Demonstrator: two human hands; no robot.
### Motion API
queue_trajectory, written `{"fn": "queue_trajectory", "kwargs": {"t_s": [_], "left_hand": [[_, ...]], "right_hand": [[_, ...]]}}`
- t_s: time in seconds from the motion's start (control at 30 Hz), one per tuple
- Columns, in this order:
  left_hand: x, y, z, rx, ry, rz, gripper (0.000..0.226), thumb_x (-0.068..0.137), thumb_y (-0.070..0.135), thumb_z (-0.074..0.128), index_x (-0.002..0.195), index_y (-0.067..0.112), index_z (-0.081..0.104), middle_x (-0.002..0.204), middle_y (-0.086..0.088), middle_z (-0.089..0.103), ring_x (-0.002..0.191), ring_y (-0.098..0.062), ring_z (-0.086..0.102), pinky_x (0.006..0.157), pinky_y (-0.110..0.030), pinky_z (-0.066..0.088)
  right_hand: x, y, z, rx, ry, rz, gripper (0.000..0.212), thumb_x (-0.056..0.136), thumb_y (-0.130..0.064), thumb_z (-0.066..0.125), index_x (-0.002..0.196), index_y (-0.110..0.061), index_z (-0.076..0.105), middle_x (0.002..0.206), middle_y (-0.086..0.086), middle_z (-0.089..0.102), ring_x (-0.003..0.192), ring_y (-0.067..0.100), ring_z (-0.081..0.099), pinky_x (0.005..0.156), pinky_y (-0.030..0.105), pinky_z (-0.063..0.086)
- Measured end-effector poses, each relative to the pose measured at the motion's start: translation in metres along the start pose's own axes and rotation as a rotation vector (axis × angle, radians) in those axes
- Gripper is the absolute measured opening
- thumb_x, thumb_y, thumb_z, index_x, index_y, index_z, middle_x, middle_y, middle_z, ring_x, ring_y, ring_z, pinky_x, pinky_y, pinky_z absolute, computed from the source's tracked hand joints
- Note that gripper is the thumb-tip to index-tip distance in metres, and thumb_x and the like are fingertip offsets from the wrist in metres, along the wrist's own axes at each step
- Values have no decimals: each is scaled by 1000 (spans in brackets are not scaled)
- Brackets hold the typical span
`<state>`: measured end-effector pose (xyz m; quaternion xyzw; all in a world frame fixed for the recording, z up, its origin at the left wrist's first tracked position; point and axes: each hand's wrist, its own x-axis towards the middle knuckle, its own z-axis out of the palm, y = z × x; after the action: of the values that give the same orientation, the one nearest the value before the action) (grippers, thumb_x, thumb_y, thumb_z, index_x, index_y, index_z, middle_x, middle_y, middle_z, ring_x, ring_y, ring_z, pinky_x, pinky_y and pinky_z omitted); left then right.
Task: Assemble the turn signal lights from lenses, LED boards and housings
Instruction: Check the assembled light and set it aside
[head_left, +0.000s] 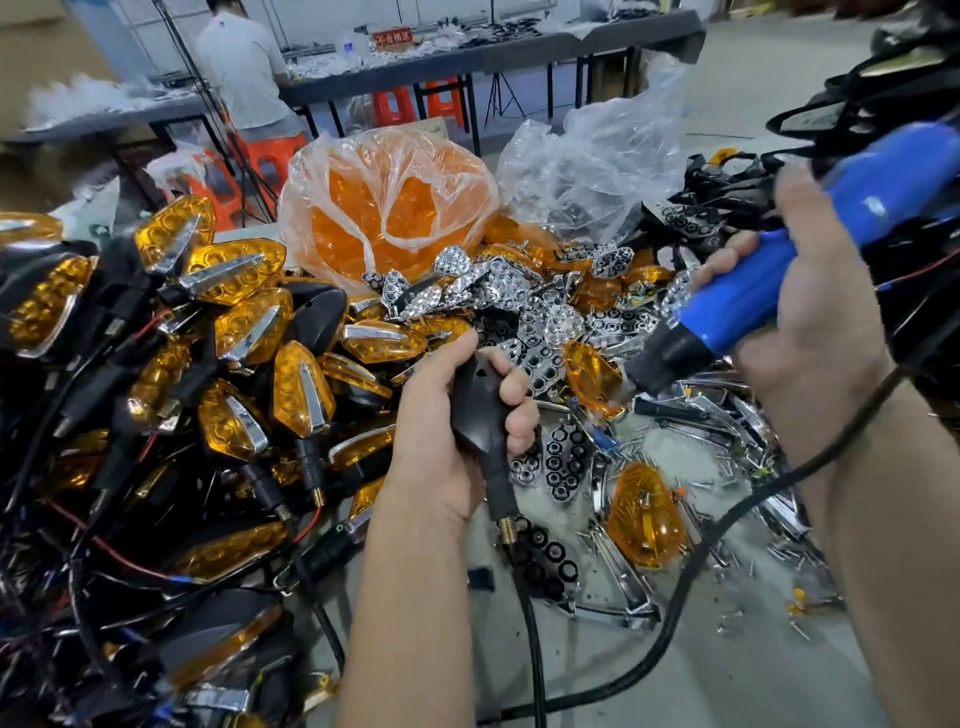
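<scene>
Black housing (475, 410) clamped in left hand (447, 441); right hand (810, 322) grips blue screwdriver (769, 291); red sign (392, 37) unreadable.

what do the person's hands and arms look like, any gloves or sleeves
Both hands are bare: no gloves on the left hand or the right hand. Both forearms are uncovered as far as the bottom of the picture, so no sleeve shows. No watch, ring or wristband is visible on either, and the fingers carry no tape or markings.

The blue screwdriver (810, 280) runs off the right edge, and its tip is blurred. The left hand (447, 431) covers the front of the black housing (480, 410). Small screws (737, 499) on the table (701, 665) are too tiny to tell apart.
</scene>
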<state>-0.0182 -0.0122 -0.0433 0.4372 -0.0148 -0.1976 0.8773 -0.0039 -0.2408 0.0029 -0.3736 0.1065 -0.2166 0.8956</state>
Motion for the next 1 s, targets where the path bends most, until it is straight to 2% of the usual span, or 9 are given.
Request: {"fn": "queue_trajectory", "kwargs": {"t_s": [0.13,0.2,0.27,0.4,0.5,0.6,0.7,0.83,1.0], "left_hand": [[-6,-1,7,-132,-312,28,37,105,40,38,86,10,48,65,-2,47,44,-14,47,38,-24,43],[-7,-2,10,-129,-398,40,40,104,44,36,86,10,46,64,-2,48,44,-14,48,38,-24,43],[-8,-3,9,-136,-447,45,43,104,47,34,86,9,45,64,-3,47,43,-15,48,38,-23,42],[-7,-3,7,-138,-461,66,53,104,53,34,92,5,51,67,-6,49,46,-18,49,40,-24,43],[-3,-3,9,-76,-274,64,63,95,61,45,110,2,61,82,-12,58,62,-26,57,58,-32,53],[4,-3,7,-43,-130,83,60,90,42,53,132,-1,57,97,-16,60,89,-33,59,83,-45,55],[9,-6,5,-60,-91,107,66,82,18,53,146,3,48,100,-11,66,91,-25,65,80,-39,56],[18,-15,8,-34,48,155,51,105,17,39,155,18,44,117,-11,76,105,-23,75,77,-38,62],[16,-13,7,-25,61,196,41,106,5,43,139,18,65,123,-17,73,110,-29,73,81,-37,62]], "right_hand": [[12,1,-12,-680,-63,126,13,97,-8,70,97,-4,58,74,13,61,47,18,64,50,32,60],[17,8,-20,-939,-36,103,32,92,-1,73,117,7,55,93,23,67,65,27,70,65,46,65],[17,13,-22,-1207,1,21,53,85,-14,84,123,4,51,111,23,65,89,36,68,82,55,61],[9,22,-26,-1632,76,-158,66,75,-44,90,113,-10,48,108,15,62,97,38,59,83,45,48],[7,30,-29,-1711,71,-176,66,79,-46,87,117,-6,49,113,22,66,105,44,62,87,49,50],[3,29,-21,-1784,6,-278,54,85,-39,82,117,-3,56,114,24,64,109,44,59,91,48,48],[-8,23,2,-1699,-170,-426,41,88,-49,77,106,-13,66,105,10,70,102,31,64,86,43,51],[-36,37,26,-1453,-647,-88,45,78,-71,72,93,-29,66,78,-4,72,59,2,64,55,28,56],[-38,58,24,-1442,-701,-318,45,76,-58,83,102,-26,65,79,-6,66,62,6,57,61,28,50]]}}
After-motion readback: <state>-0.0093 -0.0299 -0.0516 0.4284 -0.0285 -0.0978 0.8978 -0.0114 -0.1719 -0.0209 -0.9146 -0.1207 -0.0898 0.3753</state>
